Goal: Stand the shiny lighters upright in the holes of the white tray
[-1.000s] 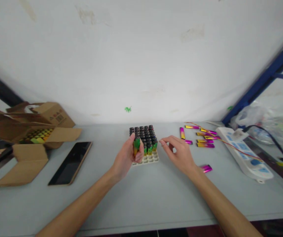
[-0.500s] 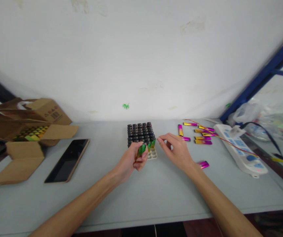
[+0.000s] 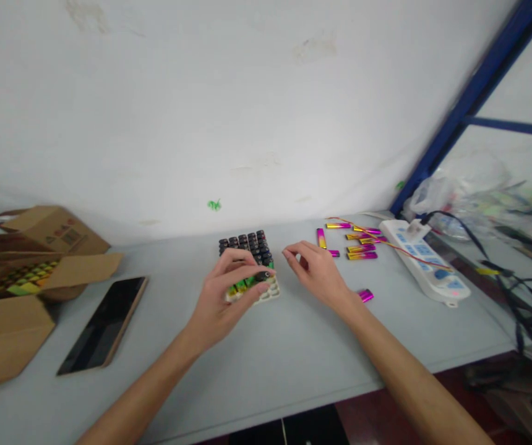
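My left hand (image 3: pixel 222 293) pinches a black-ended tube (image 3: pixel 262 276) between thumb and fingers, above the front of a white tray (image 3: pixel 273 289) with round holes. Upright in that tray stand several rows of green-and-yellow tubes with black tops (image 3: pixel 252 240); my left hand covers part of them. Just right of the tray is my right hand (image 3: pixel 315 269), its fingers curled and the tips close together; anything between them is too small to make out. Under my right wrist lie purple shiny tubes (image 3: pixel 365 295).
Several purple-and-gold tubes (image 3: pixel 362 248) lie at the back right, beside a white power strip (image 3: pixel 426 266) with a red-yellow wire. A dark phone (image 3: pixel 103 324) lies at left, near an open cardboard box (image 3: pixel 83 270) of yellow-green tubes. A blue frame post (image 3: pixel 461 123) rises at right.
My left hand has turned over the tray, and the tube in it now points its black end to the right. My right hand stays beside the tray. The whole view has shifted and tilted.
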The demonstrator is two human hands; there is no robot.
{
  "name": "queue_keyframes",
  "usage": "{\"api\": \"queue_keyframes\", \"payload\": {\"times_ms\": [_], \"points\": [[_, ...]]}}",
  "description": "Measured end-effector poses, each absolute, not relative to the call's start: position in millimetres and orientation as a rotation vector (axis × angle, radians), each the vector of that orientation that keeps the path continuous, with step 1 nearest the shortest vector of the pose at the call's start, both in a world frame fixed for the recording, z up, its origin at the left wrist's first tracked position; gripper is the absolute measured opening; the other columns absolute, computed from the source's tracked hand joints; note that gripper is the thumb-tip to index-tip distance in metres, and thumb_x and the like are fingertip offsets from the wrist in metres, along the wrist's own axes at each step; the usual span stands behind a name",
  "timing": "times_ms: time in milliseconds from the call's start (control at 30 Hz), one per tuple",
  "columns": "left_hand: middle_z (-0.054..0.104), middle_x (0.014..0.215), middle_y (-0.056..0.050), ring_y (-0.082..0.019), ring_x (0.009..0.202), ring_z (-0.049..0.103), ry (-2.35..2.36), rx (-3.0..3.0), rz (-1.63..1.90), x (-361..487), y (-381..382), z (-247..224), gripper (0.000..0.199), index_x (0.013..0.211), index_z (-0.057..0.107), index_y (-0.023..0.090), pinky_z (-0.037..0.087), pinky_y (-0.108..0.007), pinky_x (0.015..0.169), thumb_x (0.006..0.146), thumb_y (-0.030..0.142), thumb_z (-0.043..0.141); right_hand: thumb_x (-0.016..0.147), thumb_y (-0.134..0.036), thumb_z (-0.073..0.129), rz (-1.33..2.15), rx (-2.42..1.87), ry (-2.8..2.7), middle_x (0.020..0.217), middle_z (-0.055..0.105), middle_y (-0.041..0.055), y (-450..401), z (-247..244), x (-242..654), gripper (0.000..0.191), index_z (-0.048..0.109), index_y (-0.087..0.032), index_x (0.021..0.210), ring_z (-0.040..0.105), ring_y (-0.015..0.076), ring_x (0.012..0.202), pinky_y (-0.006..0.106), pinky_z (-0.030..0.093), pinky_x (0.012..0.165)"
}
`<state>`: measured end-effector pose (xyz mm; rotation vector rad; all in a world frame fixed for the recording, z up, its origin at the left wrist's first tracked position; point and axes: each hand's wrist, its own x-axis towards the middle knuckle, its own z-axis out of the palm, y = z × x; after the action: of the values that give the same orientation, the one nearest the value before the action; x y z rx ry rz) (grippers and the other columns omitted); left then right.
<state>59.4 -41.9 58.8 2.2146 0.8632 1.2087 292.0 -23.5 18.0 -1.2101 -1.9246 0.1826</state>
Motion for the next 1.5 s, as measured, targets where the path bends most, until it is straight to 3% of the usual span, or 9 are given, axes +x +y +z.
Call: {"api": "queue_keyframes", "payload": {"times_ms": [233, 533, 1000, 1500], "points": [[0.075, 0.102, -0.007, -0.023, 0.109, 0.064, 0.889, 2.554, 1.264, 72.1, -22.2, 40.9, 0.013, 0.108, 0.075, 0.023, 0.053, -0.041, 0.101, 0.097, 0.024, 0.068, 0.108, -0.031, 0.05, 0.174, -1.216, -1.862, 0.091, 0.069, 0.0046, -24.8, 21.1, 294.6, 0.024, 0.07, -0.02, 0.1, 0.06, 0.0152, 0.069, 0.029, 0.046, 0.071], [0.075, 0.112, -0.01, -0.026, 0.114, 0.06, 0.846, 2.808, 0.905, 64.2, -4.3, 35.9, 0.03, 0.129, 0.07, 0.023, 0.051, -0.046, 0.103, 0.101, 0.026, 0.062, 0.107, -0.031, 0.051, 0.096, -1.235, -1.781, 0.088, 0.07, 0.0041, -24.0, 27.4, 306.0, 0.024, 0.069, -0.02, 0.097, 0.059, 0.015, 0.068, 0.029, 0.045, 0.072], [0.078, 0.107, -0.007, -0.026, 0.115, 0.063, 0.919, 2.842, 0.841, 68.9, -6.6, 35.5, 0.018, 0.116, 0.07, 0.024, 0.046, -0.043, 0.103, 0.102, 0.031, 0.061, 0.106, -0.03, 0.051, 0.098, -1.254, -1.771, 0.089, 0.071, 0.0044, -23.5, 28.5, 307.8, 0.024, 0.069, -0.02, 0.095, 0.062, 0.0155, 0.07, 0.028, 0.046, 0.071], [0.076, 0.103, -0.008, -0.028, 0.113, 0.06, 0.973, 2.985, 1.009, 78.3, -9.8, 19.9, 0.021, 0.12, 0.07, 0.021, 0.046, -0.048, 0.102, 0.1, 0.022, 0.063, 0.105, -0.027, 0.053, 0.1, -1.276, -1.792, 0.09, 0.073, 0.0045, -20.2, 26.8, 309.4, 0.021, 0.07, -0.019, 0.095, 0.063, 0.0157, 0.071, 0.028, 0.046, 0.072]]}}
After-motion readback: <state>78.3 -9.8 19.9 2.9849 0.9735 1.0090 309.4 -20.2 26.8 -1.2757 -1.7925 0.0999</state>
